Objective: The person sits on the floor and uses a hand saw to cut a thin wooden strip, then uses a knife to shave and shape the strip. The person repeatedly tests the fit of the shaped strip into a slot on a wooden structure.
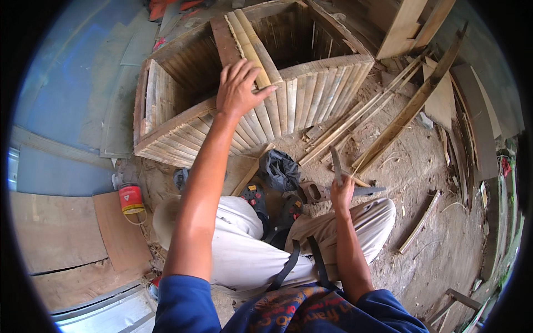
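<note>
My left hand (237, 89) reaches forward and lies on a pair of bamboo strips (252, 47) that rest across the rim of a slatted bamboo box frame (311, 94). Its fingers curl over the strips. My right hand (341, 194) rests near my right knee and grips a thin flat bamboo strip (335, 165) that stands upright. A dark blade (367, 191) lies on the ground just right of that hand. I sit on the ground in light trousers.
Loose bamboo slats (355, 119) and a long plank (413, 108) lie on the dirt at the right. A red can (131, 198) stands at the left beside plywood sheets (55, 230). A black bag (280, 169) and sandals (256, 200) lie by my knees.
</note>
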Motion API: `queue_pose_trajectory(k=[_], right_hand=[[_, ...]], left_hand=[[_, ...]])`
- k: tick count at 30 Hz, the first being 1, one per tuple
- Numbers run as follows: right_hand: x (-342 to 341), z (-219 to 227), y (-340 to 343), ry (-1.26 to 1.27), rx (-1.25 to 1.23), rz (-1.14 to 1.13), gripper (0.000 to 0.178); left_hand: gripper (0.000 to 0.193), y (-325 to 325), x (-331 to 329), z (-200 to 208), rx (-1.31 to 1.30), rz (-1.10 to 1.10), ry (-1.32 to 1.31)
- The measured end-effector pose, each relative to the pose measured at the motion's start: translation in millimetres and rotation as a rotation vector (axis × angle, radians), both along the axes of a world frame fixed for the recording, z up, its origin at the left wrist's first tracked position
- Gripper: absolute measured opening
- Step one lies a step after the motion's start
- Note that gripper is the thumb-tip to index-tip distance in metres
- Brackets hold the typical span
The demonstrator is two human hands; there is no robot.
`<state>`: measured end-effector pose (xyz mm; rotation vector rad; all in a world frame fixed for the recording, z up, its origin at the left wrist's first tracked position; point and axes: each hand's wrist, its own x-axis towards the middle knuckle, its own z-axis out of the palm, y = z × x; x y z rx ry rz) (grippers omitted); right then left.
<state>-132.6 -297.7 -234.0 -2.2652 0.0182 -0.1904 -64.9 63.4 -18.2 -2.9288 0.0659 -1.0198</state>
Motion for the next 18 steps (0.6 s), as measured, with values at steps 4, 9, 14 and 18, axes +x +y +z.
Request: queue_pose_trajectory(k=[4,9,14,18], right_hand=[[-5.9,-9.0,-2.2,-0.096,-0.058,0.097,0.025],[-8.6,-20.1,51.4,-0.095,0.079,0.324,0.025],[-36.1,-65.8,83.7,-0.323,0.043,0.88,0.03],[-47.4,-101.5,82.5,0.256,-0.303,0.937,0.038]], left_hand=[[0.042,-31.3,-41.8,-49.6,-0.078,-0.102,-0.134],[0.034,-79.1,-112.1,-173.5,-0.386,-0.199,0.325],[0.036,-91.4,-164.6,-259.5,-0.538,0.03,0.673],[0.038,-80.2,-182.6,-281.2,-0.483,0.27,0.829]])
